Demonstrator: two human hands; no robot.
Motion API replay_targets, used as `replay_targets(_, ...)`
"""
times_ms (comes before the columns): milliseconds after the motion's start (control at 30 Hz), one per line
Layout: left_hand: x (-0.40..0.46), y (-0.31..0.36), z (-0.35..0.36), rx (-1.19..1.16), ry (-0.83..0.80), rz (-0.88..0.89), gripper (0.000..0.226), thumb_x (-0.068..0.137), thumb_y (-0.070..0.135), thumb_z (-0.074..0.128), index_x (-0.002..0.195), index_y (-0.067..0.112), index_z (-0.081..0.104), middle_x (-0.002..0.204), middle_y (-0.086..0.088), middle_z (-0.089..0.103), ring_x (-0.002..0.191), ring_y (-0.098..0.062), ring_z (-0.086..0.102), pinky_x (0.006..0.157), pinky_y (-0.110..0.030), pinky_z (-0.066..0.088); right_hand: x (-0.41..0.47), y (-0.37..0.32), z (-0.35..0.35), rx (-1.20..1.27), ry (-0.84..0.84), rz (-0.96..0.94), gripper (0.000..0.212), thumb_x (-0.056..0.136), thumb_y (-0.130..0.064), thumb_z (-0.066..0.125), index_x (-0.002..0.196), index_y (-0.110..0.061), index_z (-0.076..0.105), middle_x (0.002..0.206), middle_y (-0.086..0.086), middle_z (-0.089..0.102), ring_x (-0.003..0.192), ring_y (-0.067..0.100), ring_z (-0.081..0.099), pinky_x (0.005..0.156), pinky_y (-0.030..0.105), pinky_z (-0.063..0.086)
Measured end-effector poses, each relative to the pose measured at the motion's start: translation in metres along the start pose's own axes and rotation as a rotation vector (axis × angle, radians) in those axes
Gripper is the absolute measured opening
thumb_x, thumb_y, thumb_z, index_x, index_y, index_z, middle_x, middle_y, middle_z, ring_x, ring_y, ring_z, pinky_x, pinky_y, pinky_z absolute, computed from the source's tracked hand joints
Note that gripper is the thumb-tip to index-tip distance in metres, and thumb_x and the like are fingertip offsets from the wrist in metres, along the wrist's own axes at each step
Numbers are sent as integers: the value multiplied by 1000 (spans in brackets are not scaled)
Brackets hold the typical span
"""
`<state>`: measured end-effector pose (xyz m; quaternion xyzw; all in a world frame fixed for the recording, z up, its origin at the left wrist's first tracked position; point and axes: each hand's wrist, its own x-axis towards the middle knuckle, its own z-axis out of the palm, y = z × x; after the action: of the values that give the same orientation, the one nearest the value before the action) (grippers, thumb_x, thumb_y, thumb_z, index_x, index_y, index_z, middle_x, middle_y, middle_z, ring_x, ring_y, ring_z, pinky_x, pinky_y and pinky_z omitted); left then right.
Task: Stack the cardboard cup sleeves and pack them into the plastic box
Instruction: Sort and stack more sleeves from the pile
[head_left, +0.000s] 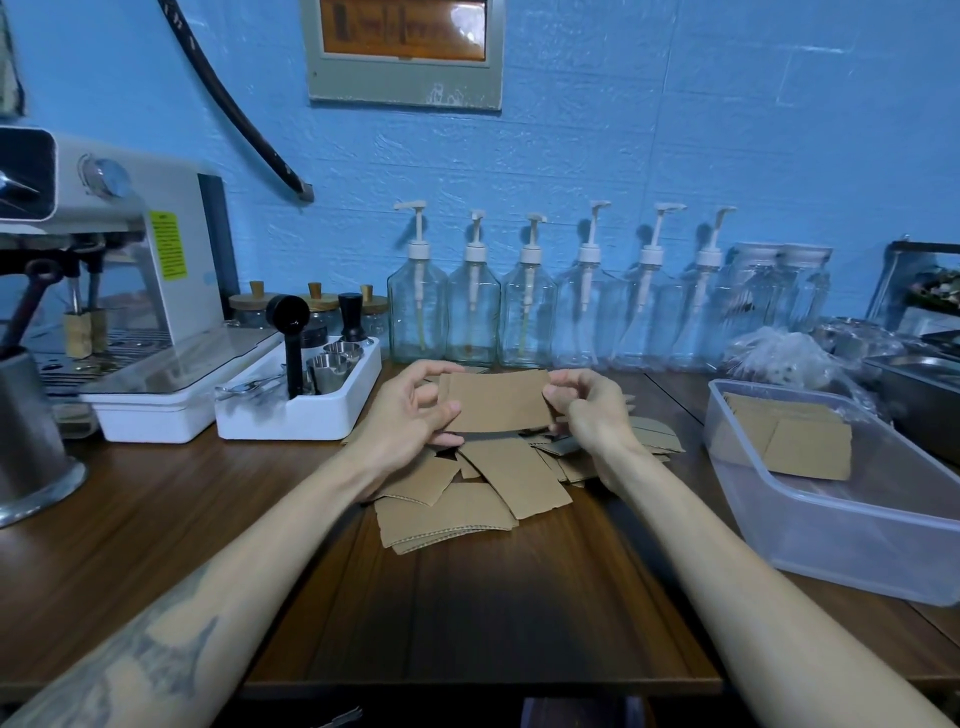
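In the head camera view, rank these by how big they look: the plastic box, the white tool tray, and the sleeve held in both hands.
1. plastic box, though it sits nearer the camera
2. white tool tray
3. held cardboard sleeve

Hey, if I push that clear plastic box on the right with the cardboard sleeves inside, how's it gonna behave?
The clear plastic box would probably slide, not tip: it sits low and wide on the smooth wooden table. It is likely light, holding only a few flat brown cardboard sleeves. Its thin translucent walls may flex if gripped by one edge.
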<state>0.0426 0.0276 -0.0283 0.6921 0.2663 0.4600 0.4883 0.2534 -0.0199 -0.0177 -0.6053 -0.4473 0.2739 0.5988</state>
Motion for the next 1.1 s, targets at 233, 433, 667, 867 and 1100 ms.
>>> replay_targets(233,6,-6,-9,65,12,3,36,102,-2,41,123,25,53,115,-7,70,107,-19,68,79,-40,61,-5,3,6,-216,-126,-215,50,96,-4,60,142,-22,52,102,-8,56,63,12,69,65,17,57)
replay_targets(433,4,-3,-13,150,-34,28,40,101,-4,42,129,22,51,112,1,62,90,-9,69,79,-35,60,-10,-1,4,-254,-179,-358,49,94,-3,63,134,-31,61,111,2,63,54,19,63,65,32,62)
replay_targets(667,3,-5,-12,144,-32,42,31,98,2,54,119,24,57,117,-2,60,97,-17,68,73,-38,62,-11,-2,6,-269,-172,-380,20,89,-15,73,106,-25,67,76,5,62,65,33,68,57,50,59)
replay_targets(867,-2,-5,-16,206,6,87,31,96,3,57,118,25,60,119,-8,62,97,-24,68,64,-38,62,-12,0,8,-244,-183,-388,21,89,-19,73,108,-23,67,80,10,67,65,31,69,60,49,60)
replay_targets(1100,-7,5,-48,263,172,132,31,96,2,58,121,18,61,114,-3,62,68,-11,66,64,-40,62,-16,-1,10,-311,-200,-397,38,87,-23,75,122,-23,61,79,-1,72,73,3,68,74,24,56)
